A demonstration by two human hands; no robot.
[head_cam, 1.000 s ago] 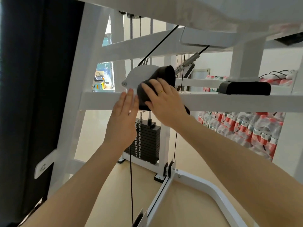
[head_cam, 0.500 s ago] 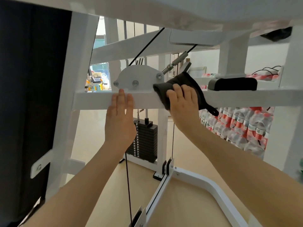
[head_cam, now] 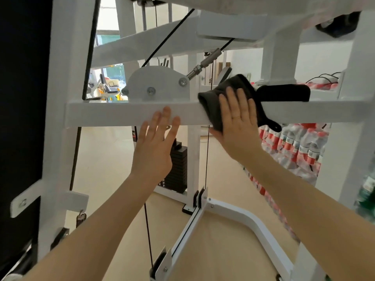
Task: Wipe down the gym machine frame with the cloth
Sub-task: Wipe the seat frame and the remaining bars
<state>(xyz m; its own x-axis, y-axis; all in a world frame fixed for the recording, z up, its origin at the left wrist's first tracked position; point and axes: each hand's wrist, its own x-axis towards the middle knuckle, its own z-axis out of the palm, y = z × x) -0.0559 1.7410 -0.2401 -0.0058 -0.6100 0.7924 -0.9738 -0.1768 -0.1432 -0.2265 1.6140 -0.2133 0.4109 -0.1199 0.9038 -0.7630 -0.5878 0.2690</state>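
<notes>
Cloth (head_cam: 227, 98) slid rightward, right hand (head_cam: 237, 122) pressing

Daylight is streaming from the far window (head_cam: 107, 21), glaring there, while wide-angle edges are bending and blurring.

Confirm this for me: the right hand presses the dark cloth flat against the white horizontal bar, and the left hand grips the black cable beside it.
One part is wrong. In the head view the left hand grips no cable; its straight fingers rest against the white horizontal bar. The rest holds: the right hand presses the dark cloth flat against that bar.
</notes>
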